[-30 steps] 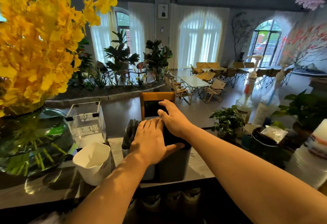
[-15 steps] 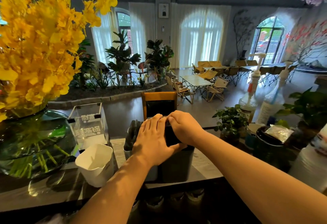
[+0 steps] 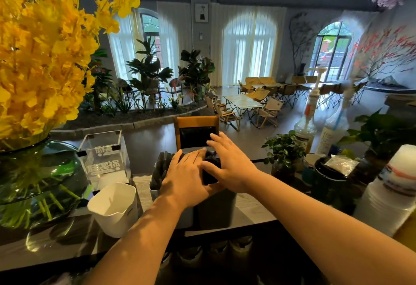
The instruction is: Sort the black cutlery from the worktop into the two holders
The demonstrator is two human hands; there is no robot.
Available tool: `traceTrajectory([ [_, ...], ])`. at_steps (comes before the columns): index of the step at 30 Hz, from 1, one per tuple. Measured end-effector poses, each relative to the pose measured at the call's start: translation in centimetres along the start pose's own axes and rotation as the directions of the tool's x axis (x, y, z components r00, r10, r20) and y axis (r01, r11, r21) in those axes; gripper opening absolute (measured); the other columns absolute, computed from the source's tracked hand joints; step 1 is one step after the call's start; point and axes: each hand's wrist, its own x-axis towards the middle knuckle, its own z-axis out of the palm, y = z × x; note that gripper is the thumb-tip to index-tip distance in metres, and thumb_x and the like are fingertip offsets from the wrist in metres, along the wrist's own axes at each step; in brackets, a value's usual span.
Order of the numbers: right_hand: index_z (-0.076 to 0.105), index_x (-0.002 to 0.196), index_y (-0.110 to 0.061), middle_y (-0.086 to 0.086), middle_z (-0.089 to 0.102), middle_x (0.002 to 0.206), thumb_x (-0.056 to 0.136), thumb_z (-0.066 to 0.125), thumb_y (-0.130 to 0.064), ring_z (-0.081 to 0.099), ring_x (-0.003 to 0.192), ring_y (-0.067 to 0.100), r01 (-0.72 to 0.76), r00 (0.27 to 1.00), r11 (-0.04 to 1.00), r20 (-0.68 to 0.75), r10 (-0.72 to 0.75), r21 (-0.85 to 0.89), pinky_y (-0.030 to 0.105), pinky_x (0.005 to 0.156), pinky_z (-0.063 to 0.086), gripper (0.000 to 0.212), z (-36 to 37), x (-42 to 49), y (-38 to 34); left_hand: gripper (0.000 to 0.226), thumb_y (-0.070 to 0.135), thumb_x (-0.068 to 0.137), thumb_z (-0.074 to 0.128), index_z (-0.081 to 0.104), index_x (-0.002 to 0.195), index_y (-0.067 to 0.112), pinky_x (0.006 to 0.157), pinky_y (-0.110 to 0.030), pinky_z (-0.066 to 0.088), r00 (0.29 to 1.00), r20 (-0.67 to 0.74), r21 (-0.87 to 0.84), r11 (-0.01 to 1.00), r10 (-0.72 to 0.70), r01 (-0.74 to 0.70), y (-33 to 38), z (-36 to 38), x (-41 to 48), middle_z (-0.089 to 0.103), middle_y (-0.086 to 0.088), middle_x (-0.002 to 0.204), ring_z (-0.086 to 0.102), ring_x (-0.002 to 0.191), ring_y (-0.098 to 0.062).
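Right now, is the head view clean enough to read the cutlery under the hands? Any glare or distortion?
Head view: sharp on the left hand and right hand, but the black cutlery between them merges into the dark holder; arched windows blown out; wide-angle bending at the edges; reflections on the glass vase.

Café, syrup pump bottles (image 3: 308, 113), folding chairs (image 3: 267, 110)

Left hand (image 3: 186, 173) flat on black cutlery (image 3: 163, 164) just left of the dark holder (image 3: 216, 211), right hand (image 3: 233, 167) spread above it, white cup (image 3: 114, 208) further left on the worktop (image 3: 253, 210)
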Motion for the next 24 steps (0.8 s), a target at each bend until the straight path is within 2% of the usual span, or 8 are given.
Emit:
traceTrajectory([
  [3, 0.01, 0.168, -0.021, -0.004, 0.009, 0.176, 0.098, 0.042, -0.074, 0.0, 0.162, 0.013, 0.047, 0.993, 0.999, 0.111, -0.045, -0.011, 0.039, 0.132, 0.007, 0.094, 0.2, -1.6, -0.2, 0.112, 0.085, 0.083, 0.047, 0.013, 0.166, 0.018, 0.131, -0.047, 0.002, 0.998, 0.047, 0.072, 0.997, 0.031, -0.034, -0.3, 0.1, 0.0, 0.024, 0.001, 0.171, 0.018, 0.158, -0.015],
  [6, -0.003, 0.168, -0.019, -0.001, -0.003, 0.176, 0.094, 0.029, -0.086, -0.008, 0.161, 0.013, 0.06, 0.975, 0.989, 0.221, -0.029, -0.134, 0.041, 0.133, 0.003, 0.106, 0.1, -1.9, 0.0, 0.116, 0.083, 0.084, 0.05, 0.004, 0.166, 0.016, 0.131, -0.047, -0.002, 0.997, 0.068, 0.07, 0.997, 0.035, -0.04, -0.4, 0.1, 0.1, 0.014, -0.001, 0.173, 0.01, 0.16, -0.017],
  [10, -0.006, 0.167, -0.015, 0.002, -0.008, 0.176, 0.091, 0.013, -0.089, -0.015, 0.161, 0.02, 0.052, 0.948, 0.934, 0.313, 0.065, -0.352, 0.051, 0.131, -0.003, 0.108, -1.0, -1.2, -0.6, 0.116, 0.08, 0.085, 0.054, 0.002, 0.166, 0.016, 0.13, -0.046, -0.007, 0.996, 0.077, 0.062, 0.997, 0.032, -0.037, -0.3, -0.1, 0.1, 0.01, -0.001, 0.174, 0.006, 0.161, -0.017],
  [12, -0.005, 0.168, -0.015, 0.003, -0.007, 0.176, 0.092, 0.016, -0.088, -0.01, 0.162, 0.02, 0.037, 0.936, 0.94, 0.342, 0.087, -0.34, 0.05, 0.131, -0.001, 0.107, -1.1, -1.0, -1.0, 0.116, 0.078, 0.085, 0.057, 0.002, 0.166, 0.016, 0.129, -0.046, -0.011, 0.996, 0.086, 0.048, 0.998, 0.032, -0.036, -0.2, -0.3, 0.1, 0.009, -0.001, 0.174, 0.005, 0.161, -0.016],
  [16, -0.005, 0.168, -0.021, -0.001, -0.005, 0.176, 0.092, 0.025, -0.087, -0.008, 0.162, 0.015, 0.01, 0.976, 0.984, 0.216, 0.028, -0.178, 0.049, 0.132, 0.0, 0.105, -0.4, -1.5, -0.9, 0.119, 0.081, 0.085, 0.051, -0.007, 0.166, 0.015, 0.128, -0.047, -0.015, 0.994, 0.109, 0.06, 0.998, 0.017, -0.023, 0.0, -0.7, 0.0, -0.001, -0.002, 0.175, -0.005, 0.161, -0.017],
  [18, -0.003, 0.169, -0.022, -0.003, -0.003, 0.176, 0.093, 0.024, -0.085, -0.007, 0.162, 0.014, 0.067, 0.992, 0.98, 0.113, -0.047, -0.185, 0.046, 0.132, 0.002, 0.102, 0.3, -2.2, -0.6, 0.125, 0.088, 0.079, 0.04, -0.013, 0.164, 0.013, 0.128, -0.048, -0.014, 0.992, 0.126, 0.068, 0.998, 0.004, -0.013, 0.0, -0.5, 0.0, -0.008, -0.003, 0.174, -0.01, 0.16, -0.018],
  [20, -0.005, 0.168, -0.02, -0.003, -0.008, 0.176, 0.095, 0.017, -0.084, -0.012, 0.161, 0.014, 0.126, 0.987, 0.965, 0.131, -0.097, -0.23, 0.043, 0.132, 0.001, 0.1, 1.3, -3.0, -0.4, 0.128, 0.088, 0.072, 0.029, -0.024, 0.161, 0.012, 0.128, -0.047, -0.014, 0.992, 0.122, 0.046, 0.999, -0.025, 0.02, 0.2, -0.2, 0.1, -0.02, -0.003, 0.172, -0.017, 0.159, -0.017],
  [24, 0.006, 0.168, -0.017, 0.002, -0.008, 0.175, 0.097, 0.013, -0.083, -0.014, 0.161, 0.016, 0.132, 0.977, 0.955, 0.2, -0.08, -0.265, 0.043, 0.132, 0.0, 0.097, 1.5, -2.4, -0.1, 0.13, 0.071, 0.077, 0.054, -0.035, 0.154, 0.015, 0.127, -0.042, -0.018, 0.995, 0.084, -0.059, 0.997, -0.05, 0.055, 0.5, -0.6, 0.4, -0.026, 0.001, 0.169, -0.018, 0.159, -0.015],
])
